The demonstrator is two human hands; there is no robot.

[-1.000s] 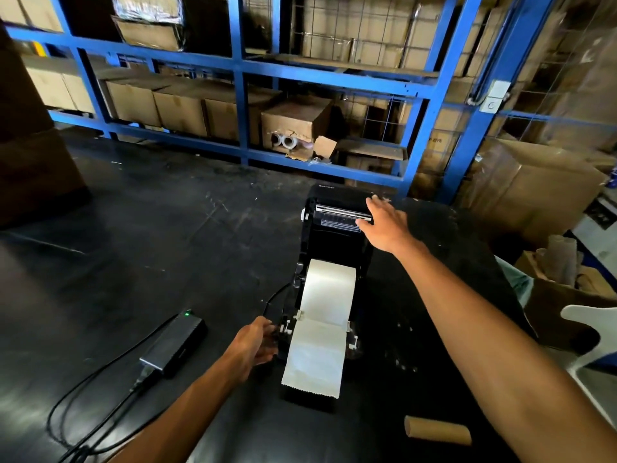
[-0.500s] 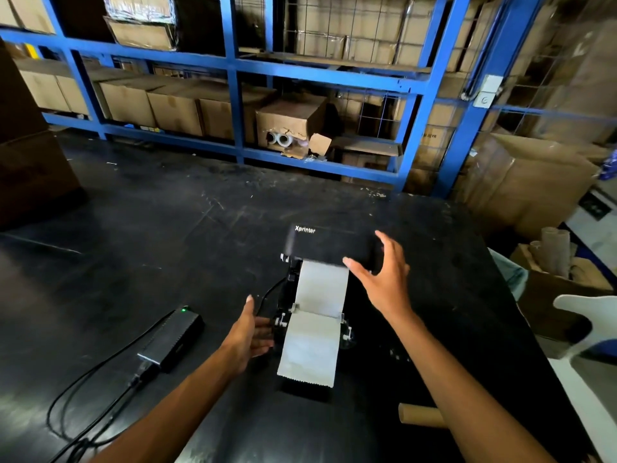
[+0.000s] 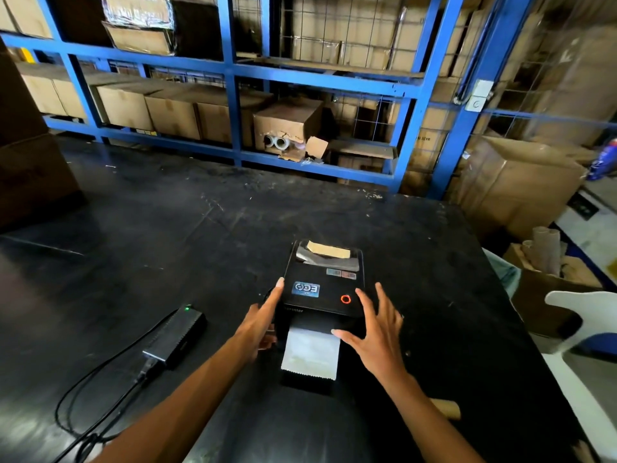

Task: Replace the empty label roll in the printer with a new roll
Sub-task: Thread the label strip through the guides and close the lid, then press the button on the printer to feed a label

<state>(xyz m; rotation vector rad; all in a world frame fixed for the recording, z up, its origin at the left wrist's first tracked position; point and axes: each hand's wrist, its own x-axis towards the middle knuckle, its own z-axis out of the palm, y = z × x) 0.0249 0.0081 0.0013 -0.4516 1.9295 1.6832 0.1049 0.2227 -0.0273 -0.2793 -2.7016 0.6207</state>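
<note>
A single wide-angle view from the person's head looks forward and steeply down across the black bench [image 3: 167,228], close above the two hands [image 3: 377,332] and the black box-shaped label printer [image 3: 320,289], facing blue steel shelving [image 3: 233,75] well beyond.

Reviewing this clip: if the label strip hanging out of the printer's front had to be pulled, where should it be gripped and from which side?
Probably pinch the label strip near its serrated free end, coming from the front, the person's side. That end lies flat and exposed beyond the printer; the upper part sits under the closed lid.
</note>
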